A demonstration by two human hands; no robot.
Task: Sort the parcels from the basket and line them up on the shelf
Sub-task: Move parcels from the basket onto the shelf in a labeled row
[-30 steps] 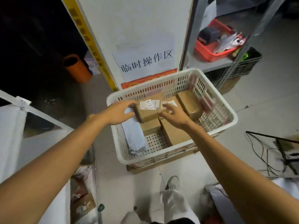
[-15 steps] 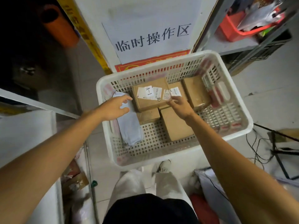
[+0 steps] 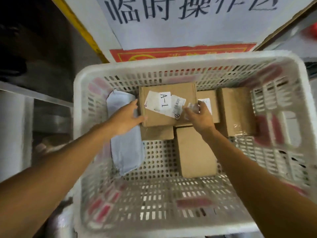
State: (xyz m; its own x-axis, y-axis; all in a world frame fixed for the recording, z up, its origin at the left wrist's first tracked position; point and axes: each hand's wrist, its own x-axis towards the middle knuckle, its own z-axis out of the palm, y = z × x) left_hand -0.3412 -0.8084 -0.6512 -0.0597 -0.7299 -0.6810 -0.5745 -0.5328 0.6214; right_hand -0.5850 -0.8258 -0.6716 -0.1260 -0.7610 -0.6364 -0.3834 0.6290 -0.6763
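A white slotted basket (image 3: 171,225) fills the view. Inside it lie several brown cardboard parcels and a grey soft mailer (image 3: 127,152) on the left. The top parcel, labelled A-1 (image 3: 164,107), rests on the others at the back. My left hand (image 3: 127,117) grips its left edge, fingers and thumb around the corner. My right hand (image 3: 200,115) presses on its right edge by the barcode label, fingers curled over it. Another brown box (image 3: 195,152) lies in the middle, and one more (image 3: 236,110) stands at the right.
A white wall sign with black characters (image 3: 188,14) and a red strip (image 3: 180,52) stand just behind the basket. A yellow-edged post (image 3: 80,30) rises at the back left. A pale shelf frame (image 3: 25,93) sits to the left.
The camera has moved closer and lower over the basket. My left hand slid from the grey mailer onto the left edge of the A-1 parcel; my right hand stays at its right edge.
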